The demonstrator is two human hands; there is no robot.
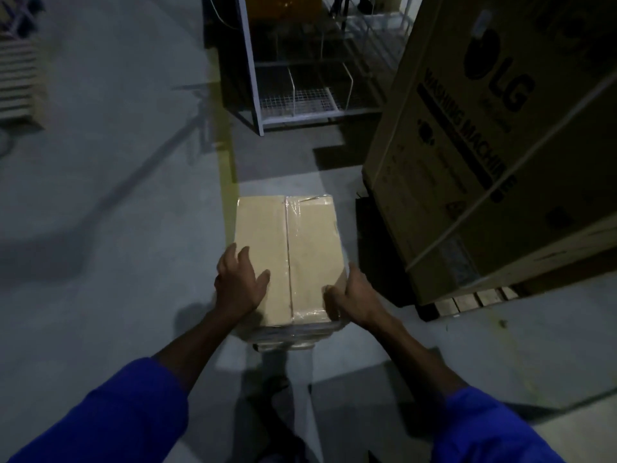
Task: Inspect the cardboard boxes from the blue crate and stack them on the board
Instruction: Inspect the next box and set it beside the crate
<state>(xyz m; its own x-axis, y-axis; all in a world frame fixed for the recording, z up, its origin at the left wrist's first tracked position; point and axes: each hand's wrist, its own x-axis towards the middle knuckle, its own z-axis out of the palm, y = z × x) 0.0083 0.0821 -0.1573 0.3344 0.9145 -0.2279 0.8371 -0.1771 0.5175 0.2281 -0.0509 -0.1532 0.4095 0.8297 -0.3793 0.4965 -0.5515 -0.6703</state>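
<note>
A person in blue sleeves [110, 419] holds a plain cardboard box [289, 255] at the centre of the frame, above a grey concrete floor [110, 195]; the box is rectangular, pale tan and smooth, its top flaps sealed along the middle seam with glossy clear tape; the left hand [238, 282] lies flat on the top near the box's left edge, fingers spread, while the right hand [350, 295] curls around the near right corner, thumb on top; whether it rests on anything underneath cannot be told; at the right of the frame stands a large brown corrugated carton [494, 155] bound with white strapping and printed "LG" and "WASHING MACHINE", set on a wooden pallet [467, 302]; a white wire-mesh rack [300, 78] fills the upper centre; a faded yellow line [227, 168] runs along the floor
</note>
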